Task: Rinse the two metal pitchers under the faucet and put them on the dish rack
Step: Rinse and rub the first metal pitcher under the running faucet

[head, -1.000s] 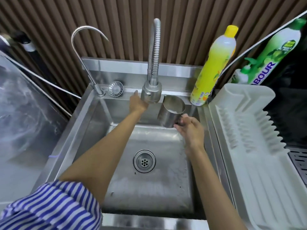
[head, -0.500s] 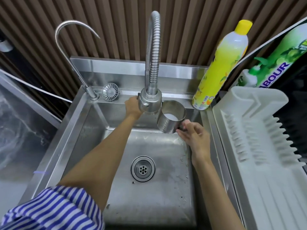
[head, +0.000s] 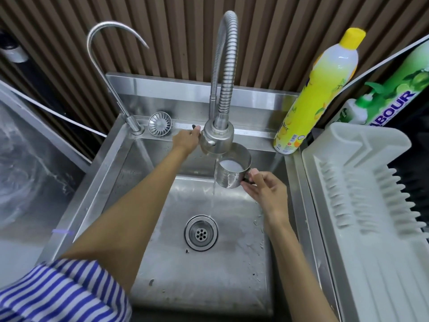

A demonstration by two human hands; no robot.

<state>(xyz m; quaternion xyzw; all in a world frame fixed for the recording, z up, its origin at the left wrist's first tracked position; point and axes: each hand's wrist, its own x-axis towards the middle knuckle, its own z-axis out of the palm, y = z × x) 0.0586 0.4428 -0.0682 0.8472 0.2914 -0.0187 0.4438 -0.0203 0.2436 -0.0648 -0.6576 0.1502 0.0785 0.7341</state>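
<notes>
One metal pitcher (head: 233, 169) was in view, held out over the far right part of the steel sink (head: 162, 270), just beneath the faucet (head: 217, 138). It sat directly to the left of the right hand (head: 267, 190), whose fingers were closed on the handle at the pitcher's right side, so the body of the vessel stuck out from the fingertips toward the spout. The pitcher stood nearly upright, mouth up, with a pale, milky pool showing inside. A thin stream of water (head: 214, 189) ran down past its left edge and fell toward the drain (head: 201, 233) below.

The left hand (head: 186, 140) reached across the basin to the left side of the faucet head, fingers curled around a small dark lever there; how firmly it gripped could not be told. It was apart from the pitcher, with the faucet head between them.

To the right of the sink lay the white dish rack (head: 362, 205), well apart from the pitcher. A yellow detergent bottle (head: 318, 94) stood on the ledge behind, near the rack's far corner.
</notes>
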